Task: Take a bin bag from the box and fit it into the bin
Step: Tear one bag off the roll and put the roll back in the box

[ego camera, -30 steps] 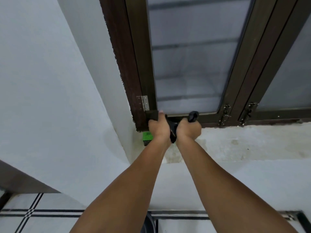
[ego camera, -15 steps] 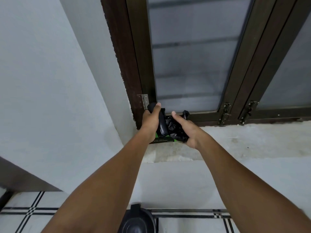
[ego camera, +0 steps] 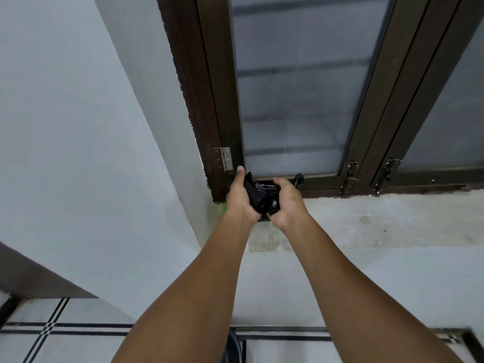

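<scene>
A crumpled black bin bag is bunched between both palms, above the window sill. My left hand grips its left side with the thumb raised. My right hand curls over its right side. One black end of the bag sticks out past my right fingers. The green box sits on the sill beneath my hands and is almost wholly hidden; only a dark edge and a green sliver show. A dark curved part of the black bin shows on the floor between my forearms.
The concrete window sill runs to the right. A dark brown window frame with frosted panes stands behind it, with latches at the bottom. White walls lie left and below. The tiled floor has black lines.
My hands lifted the black bag off the green box, spread briefly, then closed together again around the bag. The view tilted up, so less of the bin shows now.
</scene>
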Available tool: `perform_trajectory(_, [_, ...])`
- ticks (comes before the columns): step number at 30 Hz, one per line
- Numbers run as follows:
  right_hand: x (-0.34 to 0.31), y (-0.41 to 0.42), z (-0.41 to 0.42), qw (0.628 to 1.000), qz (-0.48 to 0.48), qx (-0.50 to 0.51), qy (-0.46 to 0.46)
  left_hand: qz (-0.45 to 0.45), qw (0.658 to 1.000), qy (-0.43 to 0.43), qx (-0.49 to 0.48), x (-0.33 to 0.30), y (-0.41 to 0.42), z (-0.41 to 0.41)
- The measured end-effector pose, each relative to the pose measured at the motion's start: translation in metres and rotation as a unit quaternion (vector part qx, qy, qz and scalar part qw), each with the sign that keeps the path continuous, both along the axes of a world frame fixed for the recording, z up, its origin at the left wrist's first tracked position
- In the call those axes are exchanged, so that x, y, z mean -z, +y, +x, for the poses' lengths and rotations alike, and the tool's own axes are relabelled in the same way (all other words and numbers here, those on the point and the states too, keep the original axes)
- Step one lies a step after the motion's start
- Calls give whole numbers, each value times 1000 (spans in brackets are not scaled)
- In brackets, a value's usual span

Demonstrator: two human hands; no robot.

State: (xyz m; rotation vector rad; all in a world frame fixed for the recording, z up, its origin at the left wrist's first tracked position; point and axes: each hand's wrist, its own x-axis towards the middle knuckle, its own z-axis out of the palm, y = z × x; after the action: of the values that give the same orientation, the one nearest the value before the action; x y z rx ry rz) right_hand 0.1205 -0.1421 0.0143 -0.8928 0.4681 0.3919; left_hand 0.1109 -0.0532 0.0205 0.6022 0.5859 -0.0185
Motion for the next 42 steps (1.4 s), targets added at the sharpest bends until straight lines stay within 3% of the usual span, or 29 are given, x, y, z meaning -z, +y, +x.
perform_trajectory(4, [0,1,-5,998,60,18,7,-38,999,-1,24,0,-1,-2])
perform_trajectory(6, [-3,-3,-7,999,42,-14,7,-19,999,4,41,0,5,-3])
perform_trajectory(8, [-7,-10,-7,989,-112,-90,-31,12,998,8,57,2,14,-3])
perform_trajectory(10, [-8,-20,-7,925,-296,-218,-98,42,997,17,62,7,24,-1])
perform_trajectory(12, [-13,-27,-7,887,-324,-316,-97,65,995,18,69,7,27,0])
perform_trajectory(16, [-23,-26,-7,922,-214,-311,-87,54,996,2,74,1,25,-3])
perform_trajectory(20, [-22,-13,-8,985,27,-167,-29,0,998,-18,59,-10,16,-8])
perform_trajectory(23, [-14,-7,-5,985,153,-84,-7,-31,997,-41,49,-14,10,-12])
perform_trajectory(30, [-4,-4,-13,973,228,-27,-27,-24,1000,-15,7,-11,7,-10])
perform_trajectory(34, [-12,-25,1,947,311,79,-11,-15,997,14,-78,14,26,-12])
perform_trajectory(36, [-21,-38,13,978,184,94,-28,26,997,35,-62,21,29,-17])
perform_trajectory(38, [-19,-41,24,995,-72,29,-59,89,994,60,-21,30,25,-13])
perform_trajectory(40, [-11,-42,30,959,-265,-79,-64,144,986,79,6,33,20,-6])
perform_trajectory(42, [-4,-47,29,926,-343,-147,-65,200,977,71,19,16,19,-6])
